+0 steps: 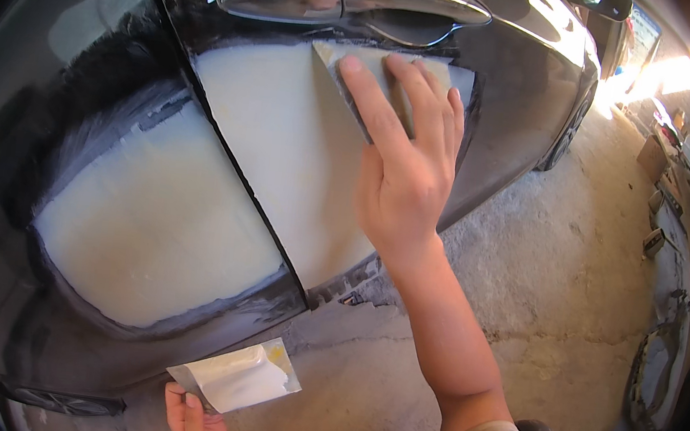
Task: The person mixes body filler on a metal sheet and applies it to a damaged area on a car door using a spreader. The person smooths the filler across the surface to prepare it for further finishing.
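My right hand (411, 153) grips a wide, flat filler spreader (385, 68), fingers spread over its face. The spreader lies against the pale body filler (266, 125) on the dark car door, just below the chrome door handle (405, 4). Low in the view, my left hand (194, 417) pinches a corner of a flat metal plate (277, 352). A thick smear of creamy white filler paste (239, 378) covers most of that plate. Across the dark panel gap, a second filler patch (154, 227) spreads over the neighbouring panel, with scuffed edges around it.
Concrete floor (539, 286) runs below and right of the car. Along the right wall lie a cardboard box (652, 156), assorted clutter and a detached car part (653, 374). A car wheel (571, 135) shows at upper right, another wheel (60, 401) at lower left.
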{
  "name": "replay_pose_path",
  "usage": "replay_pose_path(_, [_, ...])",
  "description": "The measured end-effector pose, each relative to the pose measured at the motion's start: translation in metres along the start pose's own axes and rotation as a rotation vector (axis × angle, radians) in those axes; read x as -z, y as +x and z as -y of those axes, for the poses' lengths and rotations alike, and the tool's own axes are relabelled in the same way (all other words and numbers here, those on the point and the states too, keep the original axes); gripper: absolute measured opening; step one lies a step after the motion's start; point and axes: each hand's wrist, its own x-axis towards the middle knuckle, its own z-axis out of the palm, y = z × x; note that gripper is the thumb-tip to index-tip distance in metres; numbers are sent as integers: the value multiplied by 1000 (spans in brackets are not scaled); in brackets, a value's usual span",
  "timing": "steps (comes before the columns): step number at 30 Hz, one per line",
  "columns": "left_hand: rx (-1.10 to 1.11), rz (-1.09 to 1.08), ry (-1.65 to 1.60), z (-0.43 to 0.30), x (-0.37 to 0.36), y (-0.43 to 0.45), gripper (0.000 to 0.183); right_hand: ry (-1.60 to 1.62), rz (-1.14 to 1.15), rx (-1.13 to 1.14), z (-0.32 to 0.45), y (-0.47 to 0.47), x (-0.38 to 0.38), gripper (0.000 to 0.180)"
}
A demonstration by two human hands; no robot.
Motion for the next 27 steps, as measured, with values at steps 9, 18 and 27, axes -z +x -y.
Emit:
replay_pose_path(9, [-4, 60, 21, -10, 9, -2, 33, 46, -84, 130, -16, -11, -17, 58])
replay_pose_path(18, [54, -31, 73, -10, 19, -7, 43, 76, 0, 233, -26, -41, -6, 46])
replay_pose_path(27, [63, -42, 179, -13, 24, -8, 43, 58, 49, 254, -33, -87, 2, 43])
